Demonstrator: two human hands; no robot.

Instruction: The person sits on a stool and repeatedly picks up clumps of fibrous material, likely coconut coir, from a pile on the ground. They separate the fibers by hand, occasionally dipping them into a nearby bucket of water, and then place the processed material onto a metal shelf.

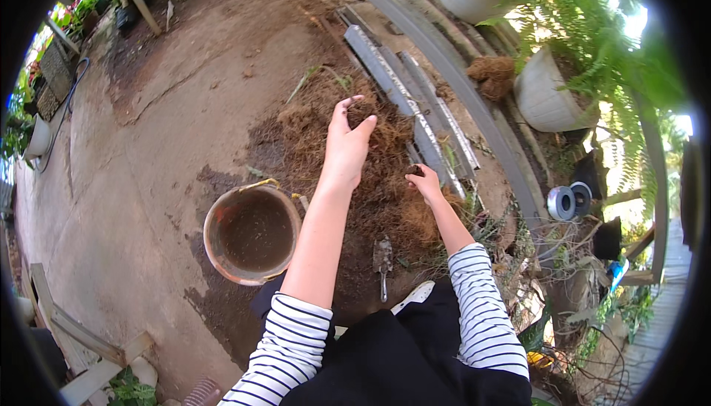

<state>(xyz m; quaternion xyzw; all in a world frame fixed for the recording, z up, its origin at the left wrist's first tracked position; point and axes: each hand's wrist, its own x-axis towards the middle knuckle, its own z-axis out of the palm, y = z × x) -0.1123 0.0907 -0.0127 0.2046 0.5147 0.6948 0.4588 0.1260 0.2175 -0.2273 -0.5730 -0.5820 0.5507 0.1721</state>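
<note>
A loose heap of brown coir-like fibre (311, 106) lies on the ground in front of me. Above its far part, my left hand (349, 145) has thumb and fingers spread around dark fibre; whether any of it is held cannot be made out. My right hand (426, 184), at the heap's right side, pinches a small dark clump of soil or fibre (414, 171). A hand trowel (382, 261) with a soiled blade lies near my feet, handle towards me. Left of my left forearm stands a bucket (210, 228) of murky brown water with a yellow handle.
Metal profiles (383, 72) lie along the heap's right edge, beside a long grey rail (444, 50). White pots (547, 95) with ferns stand at the upper right. Rolls of tape (561, 204) and tangled dry roots (561, 245) are at right. Concrete floor (139, 184) extends left.
</note>
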